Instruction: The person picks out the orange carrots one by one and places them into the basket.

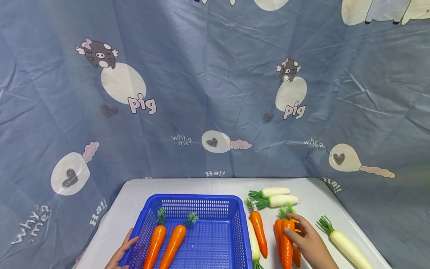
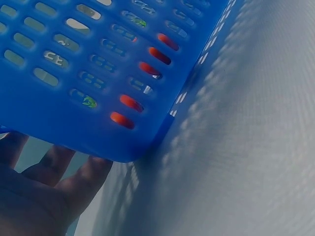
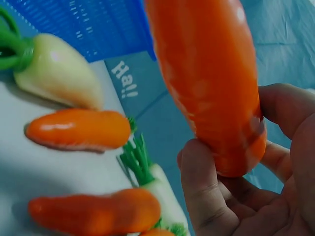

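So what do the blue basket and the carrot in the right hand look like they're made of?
Blue basket: looks like moulded plastic, with even slotted walls and a slight sheen.
Carrot gripped by the right hand: probably plastic or foam, judging by its smooth, glossy, uniform orange skin.

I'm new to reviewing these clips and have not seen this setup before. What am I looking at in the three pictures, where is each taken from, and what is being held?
There is no machine here: a person works with two bare hands. The wide picture comes from a camera on the person's head, looking down at a white table in front of a blue cartoon-print cloth. The other two come from cameras on the wrists.

On the table stands a blue basket with two carrots inside. To its right lie loose carrots and white radishes.

The left hand rests against the basket's near left corner; the left wrist view shows its fingers under that corner. The right hand has its grip around a held carrot, seen close up in the right wrist view.
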A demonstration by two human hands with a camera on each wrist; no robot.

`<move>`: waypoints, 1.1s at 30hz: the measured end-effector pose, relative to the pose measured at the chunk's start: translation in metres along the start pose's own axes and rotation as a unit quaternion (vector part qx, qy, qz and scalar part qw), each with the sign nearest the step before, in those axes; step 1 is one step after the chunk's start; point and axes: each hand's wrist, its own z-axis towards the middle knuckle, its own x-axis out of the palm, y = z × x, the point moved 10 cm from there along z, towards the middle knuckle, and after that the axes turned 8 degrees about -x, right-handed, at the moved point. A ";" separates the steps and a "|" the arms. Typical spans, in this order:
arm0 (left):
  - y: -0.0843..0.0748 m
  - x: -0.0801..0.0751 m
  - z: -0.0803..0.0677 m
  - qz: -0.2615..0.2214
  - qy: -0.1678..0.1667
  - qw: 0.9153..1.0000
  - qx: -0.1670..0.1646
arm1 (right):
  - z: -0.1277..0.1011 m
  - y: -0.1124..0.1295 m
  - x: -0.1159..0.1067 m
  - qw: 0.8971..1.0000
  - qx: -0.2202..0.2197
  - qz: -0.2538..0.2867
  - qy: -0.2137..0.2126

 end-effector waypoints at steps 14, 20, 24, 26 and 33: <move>0.005 -0.004 -0.001 0.012 -0.027 0.999 -0.027 | -0.003 0.024 0.017 0.999 -0.011 0.048 -0.001; 0.004 -0.003 -0.002 0.014 -0.030 0.999 -0.020 | -0.002 0.034 0.025 0.998 -0.023 0.052 0.010; 0.003 -0.003 -0.001 0.017 -0.029 0.999 -0.012 | -0.002 0.040 0.032 0.997 -0.033 0.065 0.029; 0.003 -0.003 -0.002 0.012 -0.024 1.000 -0.014 | -0.002 0.044 0.036 0.996 -0.042 0.071 0.034; 0.005 -0.002 -0.001 -0.004 -0.018 1.000 -0.015 | 0.000 0.053 0.043 0.997 -0.061 0.049 0.028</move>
